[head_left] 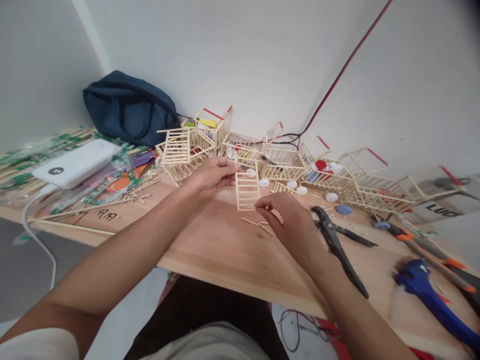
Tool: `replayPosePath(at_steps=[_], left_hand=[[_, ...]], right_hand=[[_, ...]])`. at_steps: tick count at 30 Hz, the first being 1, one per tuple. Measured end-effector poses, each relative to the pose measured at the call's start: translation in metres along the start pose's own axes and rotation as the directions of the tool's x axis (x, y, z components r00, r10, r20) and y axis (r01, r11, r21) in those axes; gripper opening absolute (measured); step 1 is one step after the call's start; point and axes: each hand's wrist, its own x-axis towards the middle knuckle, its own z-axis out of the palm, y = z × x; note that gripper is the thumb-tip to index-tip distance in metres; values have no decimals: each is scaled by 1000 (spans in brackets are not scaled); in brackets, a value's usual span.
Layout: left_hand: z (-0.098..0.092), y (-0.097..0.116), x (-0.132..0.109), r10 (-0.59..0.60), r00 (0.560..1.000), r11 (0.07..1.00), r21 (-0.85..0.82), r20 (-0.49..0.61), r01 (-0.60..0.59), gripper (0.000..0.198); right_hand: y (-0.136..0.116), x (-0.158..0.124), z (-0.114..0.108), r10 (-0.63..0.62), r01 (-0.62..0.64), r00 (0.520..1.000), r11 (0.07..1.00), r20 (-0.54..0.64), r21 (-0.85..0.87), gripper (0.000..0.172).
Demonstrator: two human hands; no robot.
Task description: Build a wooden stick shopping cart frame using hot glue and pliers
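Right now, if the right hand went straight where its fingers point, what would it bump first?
The right hand would probably meet the ladder-like stick panel first, at its lower right corner; they may be touching.

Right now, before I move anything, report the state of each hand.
Left hand: closed, holding the small stick frame near its upper left corner.
Right hand: closed, fingertips pinched at the frame's lower right corner.

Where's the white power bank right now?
In the head view, the white power bank is on the far left, in front and left of the dark blue bag, with its white cable hanging past the edge of the wooden table.
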Motion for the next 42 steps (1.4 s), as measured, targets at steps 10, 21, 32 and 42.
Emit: replayPosePath(at_steps=[10, 21, 32, 42], left_hand=[[2, -3, -1, -32, 999, 999, -36, 18, 32, 19], [2, -4, 0, -22, 1000, 999, -31, 1, 22, 17], [0, -2, 1, 14, 1000, 1000, -27, 14, -13, 17], [0, -3, 3, 23, 1000, 1000, -5, -5, -23, 17]], right_hand=[[-11, 2, 18, -161, 153, 987, 966, -25, -210, 16], [-7, 3, 21, -165, 154, 986, 952, -21, -263, 13], [10, -15, -6, 113, -121, 970, 992, -214, -22, 14], [-20, -45, 24, -27, 45, 965, 997, 262, -62, 4]])
